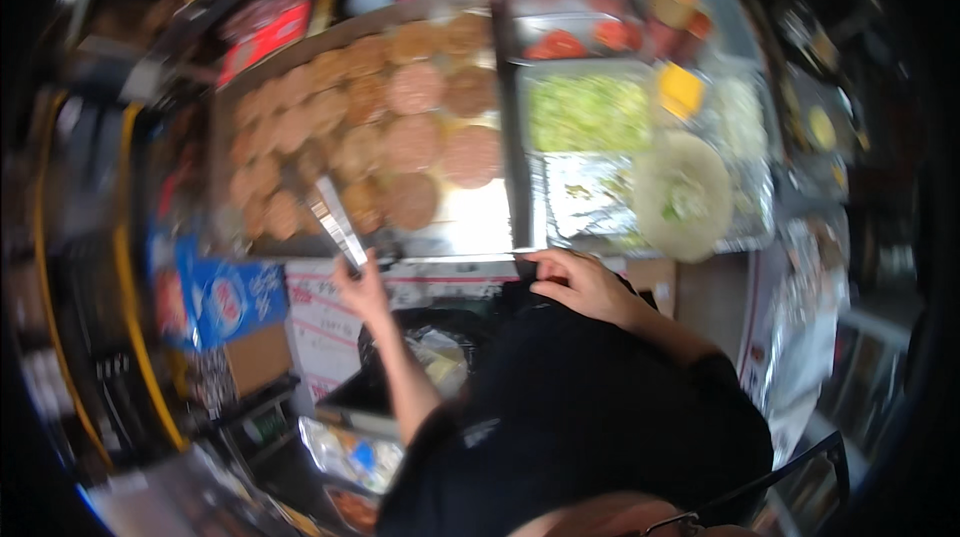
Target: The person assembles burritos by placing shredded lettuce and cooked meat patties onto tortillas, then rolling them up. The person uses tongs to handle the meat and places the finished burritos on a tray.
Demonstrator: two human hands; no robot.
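My left hand (360, 287) is closed around slim silver tongs (338, 222), which point up over the front of a wide griddle (475, 222). Rows of round patties (412, 142) cover most of the griddle, some pink and others browned; motion blurs them. At the griddle's front right corner, my right hand (580, 285) has its fingers bent over the front edge with the thumb below. Just beyond that hand, a round pale bowl or flatbread (683, 192) bears shredded greens; I cannot tell which it is.
Right of the griddle, a metal tray holds shredded lettuce (590, 112), orange cheese slices (682, 90) and white shreds (740, 117). Red tomato slices (555, 44) sit behind. A blue bag (235, 292) stands front left. Below my left arm is a black-lined bin (440, 332).
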